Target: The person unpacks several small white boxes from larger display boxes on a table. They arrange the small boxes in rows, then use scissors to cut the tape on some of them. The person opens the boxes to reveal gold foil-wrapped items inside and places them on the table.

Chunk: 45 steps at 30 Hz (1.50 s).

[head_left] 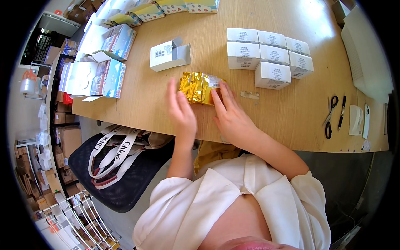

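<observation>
Several gold foil packets (196,88) stand pressed together in a row on the wooden table, a white label on the right end. My right hand (234,114) lies against their right end, fingers stretched out and touching the foil. Just left of the packets is my left hand (181,109), fingers extended, somewhat blurred and with nothing in it; whether it touches the foil I cannot tell. Beyond the packets lies a small white box (166,56) on its side, its flaps open toward the right.
Several closed white boxes (273,55) stand grouped at the right. Colourful open display boxes (112,77) line the left and far edge. Scissors (331,116), a pen (342,112) and a phone (366,121) lie near the right edge. A dark bag (125,183) sits below the table's front edge.
</observation>
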Available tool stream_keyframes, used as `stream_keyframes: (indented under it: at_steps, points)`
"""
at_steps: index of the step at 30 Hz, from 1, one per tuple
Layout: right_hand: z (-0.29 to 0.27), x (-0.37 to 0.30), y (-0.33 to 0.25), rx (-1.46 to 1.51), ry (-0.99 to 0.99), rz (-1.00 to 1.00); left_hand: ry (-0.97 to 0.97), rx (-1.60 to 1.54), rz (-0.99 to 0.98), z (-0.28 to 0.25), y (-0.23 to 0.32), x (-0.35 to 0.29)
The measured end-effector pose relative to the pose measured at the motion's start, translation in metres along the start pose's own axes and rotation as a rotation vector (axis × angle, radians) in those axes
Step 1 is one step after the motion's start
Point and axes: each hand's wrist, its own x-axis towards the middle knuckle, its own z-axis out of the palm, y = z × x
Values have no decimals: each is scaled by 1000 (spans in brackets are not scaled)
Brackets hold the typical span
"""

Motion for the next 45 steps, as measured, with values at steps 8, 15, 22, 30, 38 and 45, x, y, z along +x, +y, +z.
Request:
stream_keyframes:
  at_steps: [8,15,22,30,38,45]
  points:
    - [0,0,3,-86,-46,-46,-232,9,-198,-23,2,26]
    - [12,8,0,-101,-21,-96,-47,-25,-115,-14,-15,21]
    - [15,16,-3,-99,2,-92,-44,100,-85,-15,-8,22]
    - [16,11,1,-65,-18,-74,-200,344,138,-9,-1,12]
    - [-26,-1,-1,76,163,-88,264,-25,303,-12,1,13]
    - [-90,-49,53,-169,611,157,-138,-276,275,16,56,-13]
